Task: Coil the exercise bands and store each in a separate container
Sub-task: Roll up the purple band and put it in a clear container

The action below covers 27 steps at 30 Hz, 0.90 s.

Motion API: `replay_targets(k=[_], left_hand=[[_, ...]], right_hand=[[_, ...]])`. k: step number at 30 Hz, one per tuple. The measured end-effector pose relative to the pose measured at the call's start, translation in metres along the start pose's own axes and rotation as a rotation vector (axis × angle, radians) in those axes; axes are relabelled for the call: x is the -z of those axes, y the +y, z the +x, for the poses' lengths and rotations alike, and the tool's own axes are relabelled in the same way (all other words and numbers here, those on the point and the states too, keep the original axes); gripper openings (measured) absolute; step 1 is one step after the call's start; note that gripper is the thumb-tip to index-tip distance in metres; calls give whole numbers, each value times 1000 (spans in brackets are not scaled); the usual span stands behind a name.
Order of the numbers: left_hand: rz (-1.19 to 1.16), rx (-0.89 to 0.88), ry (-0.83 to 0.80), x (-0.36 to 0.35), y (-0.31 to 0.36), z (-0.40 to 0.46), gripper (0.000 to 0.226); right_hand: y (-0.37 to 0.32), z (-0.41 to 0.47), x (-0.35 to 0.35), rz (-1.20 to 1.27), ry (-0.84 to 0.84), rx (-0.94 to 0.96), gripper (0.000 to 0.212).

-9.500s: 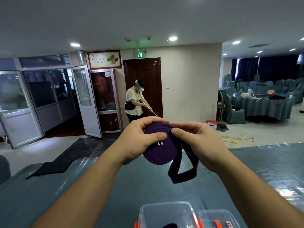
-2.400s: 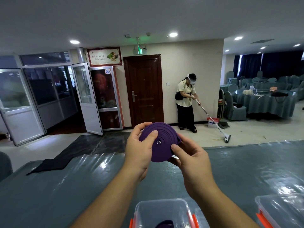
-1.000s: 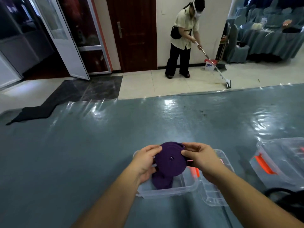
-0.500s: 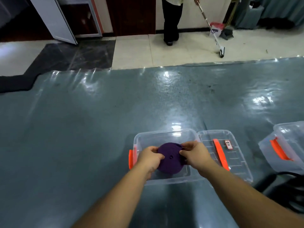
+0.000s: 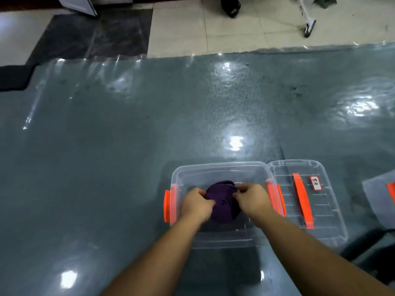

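Note:
A coiled purple exercise band [image 5: 222, 205] sits low inside a clear plastic container [image 5: 220, 167] with orange latches, near the table's front edge. My left hand [image 5: 197, 205] grips the coil's left side and my right hand [image 5: 251, 198] pinches its right side, both reaching down into the box. Beside the container, on its right, lies its clear lid [image 5: 320, 201] with an orange handle and a small white label.
The table [image 5: 149, 135] wears a grey cloth under shiny plastic film. A second clear container [image 5: 382, 201] with orange trim shows at the right edge, with a dark object [image 5: 363, 244] below it. Beyond the table's far edge are floor tiles, a person's shoe [image 5: 232, 7] and a mop head [image 5: 308, 28].
I finished winding the band in the air, then brought the coil down. Over the last second both hands lowered it deeper into the clear container as my view tilted down.

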State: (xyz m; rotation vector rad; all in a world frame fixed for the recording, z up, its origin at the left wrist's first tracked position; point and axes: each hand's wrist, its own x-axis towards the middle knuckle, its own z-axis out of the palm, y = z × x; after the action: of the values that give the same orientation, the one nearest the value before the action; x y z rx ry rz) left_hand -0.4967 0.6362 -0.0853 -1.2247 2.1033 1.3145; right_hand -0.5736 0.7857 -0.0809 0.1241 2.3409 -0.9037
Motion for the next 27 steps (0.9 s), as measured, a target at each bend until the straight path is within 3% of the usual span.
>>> replay_targets(k=[18,27], left_hand=[[71,20,98,-12,2,24,31],[147,-35,84,-6,5,17,7]], right_hand=[[-7,15,-20,-84,107,24,29],[-9,13,-21,-155,122,-19,16]])
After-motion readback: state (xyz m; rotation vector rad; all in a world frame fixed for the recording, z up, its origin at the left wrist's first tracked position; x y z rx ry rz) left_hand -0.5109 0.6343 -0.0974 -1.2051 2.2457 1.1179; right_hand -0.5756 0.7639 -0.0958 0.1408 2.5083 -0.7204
